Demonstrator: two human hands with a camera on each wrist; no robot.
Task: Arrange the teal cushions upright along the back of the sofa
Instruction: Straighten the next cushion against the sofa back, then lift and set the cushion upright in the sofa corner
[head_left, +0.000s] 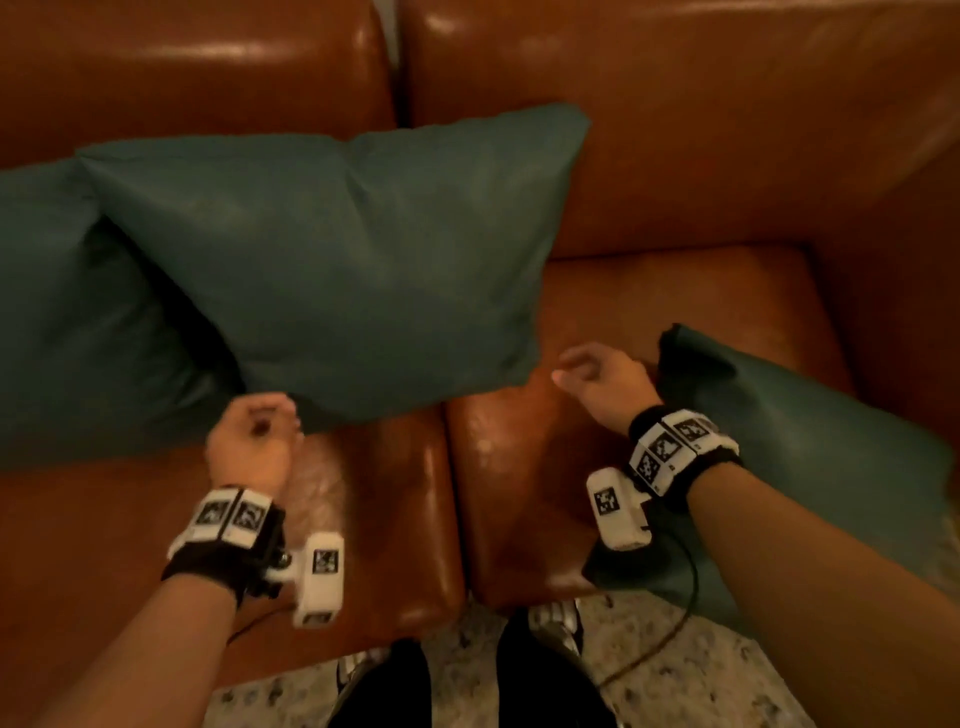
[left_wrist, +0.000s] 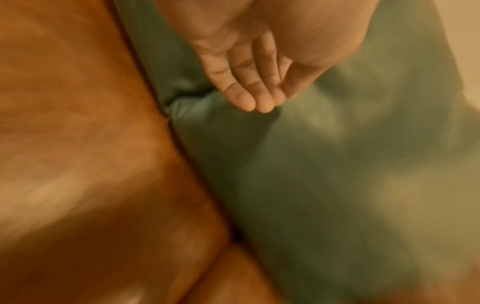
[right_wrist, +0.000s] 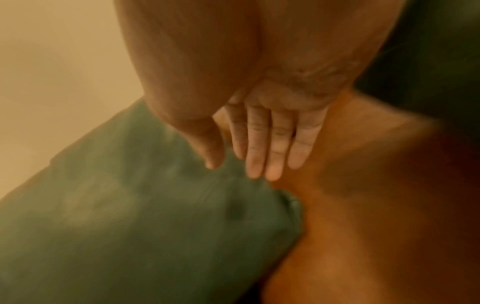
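Observation:
A teal cushion (head_left: 337, 260) leans tilted against the brown leather sofa back (head_left: 675, 130), over the seam between the two seats. A second teal cushion (head_left: 67, 322) stands behind it at the left, partly covered. A third teal cushion (head_left: 810, 447) lies flat on the right seat, partly under my right forearm. My left hand (head_left: 270, 421) hovers by the middle cushion's lower left corner, loosely curled and empty. In the left wrist view the left hand (left_wrist: 259, 98) hangs relaxed over that cushion (left_wrist: 337, 164). My right hand (head_left: 571, 371) is empty beside its lower right corner (right_wrist: 155, 226).
The sofa's right armrest (head_left: 893, 249) borders the right seat. Bare seat leather (head_left: 395, 493) lies in front of the cushions. Below the front edge are speckled floor (head_left: 467, 691) and my dark trouser legs (head_left: 395, 691). A thin cable (head_left: 685, 613) hangs from my right wrist.

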